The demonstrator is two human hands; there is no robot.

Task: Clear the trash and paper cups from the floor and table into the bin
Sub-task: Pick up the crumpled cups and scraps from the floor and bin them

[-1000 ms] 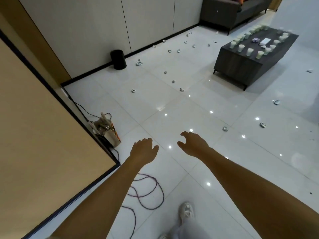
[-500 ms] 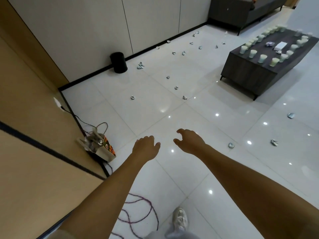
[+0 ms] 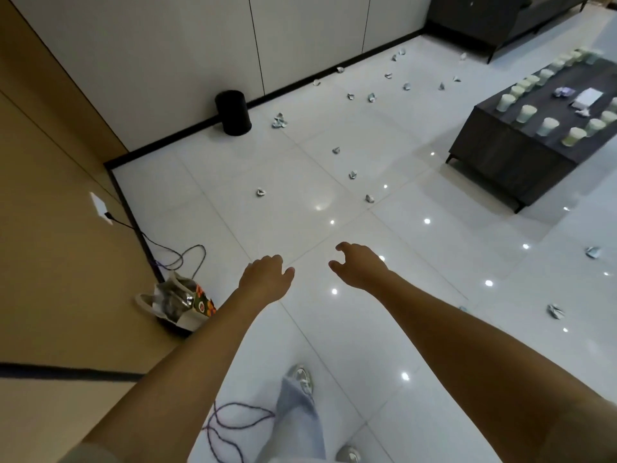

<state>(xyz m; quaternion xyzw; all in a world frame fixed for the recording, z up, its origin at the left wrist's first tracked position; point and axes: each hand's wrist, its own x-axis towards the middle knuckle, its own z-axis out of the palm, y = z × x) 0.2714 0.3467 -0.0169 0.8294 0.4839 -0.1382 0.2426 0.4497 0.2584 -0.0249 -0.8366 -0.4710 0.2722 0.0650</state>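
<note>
A black round bin (image 3: pixel 233 112) stands against the white wall at the back. Several crumpled paper scraps lie on the white tile floor, among them a scrap (image 3: pixel 260 192) ahead of me, a larger scrap (image 3: pixel 279 120) beside the bin and a scrap (image 3: pixel 555 311) at the right. Several pale paper cups (image 3: pixel 526 113) stand in rows on the dark low table (image 3: pixel 507 155) at the right. My left hand (image 3: pixel 265 279) and my right hand (image 3: pixel 359 265) reach forward over bare floor, fingers loosely curled and apart, holding nothing.
A paper bag (image 3: pixel 180 300) sits by the tan wall at the left, with a dark cable (image 3: pixel 173 255) running from a wall socket and a purple cord (image 3: pixel 230 426) coiled near my feet. A dark sofa (image 3: pixel 494 18) stands at the back right.
I have walked forward and the view has swung left: the bin, scraps and table sit lower and closer. Both hands stay held out in front, empty.
</note>
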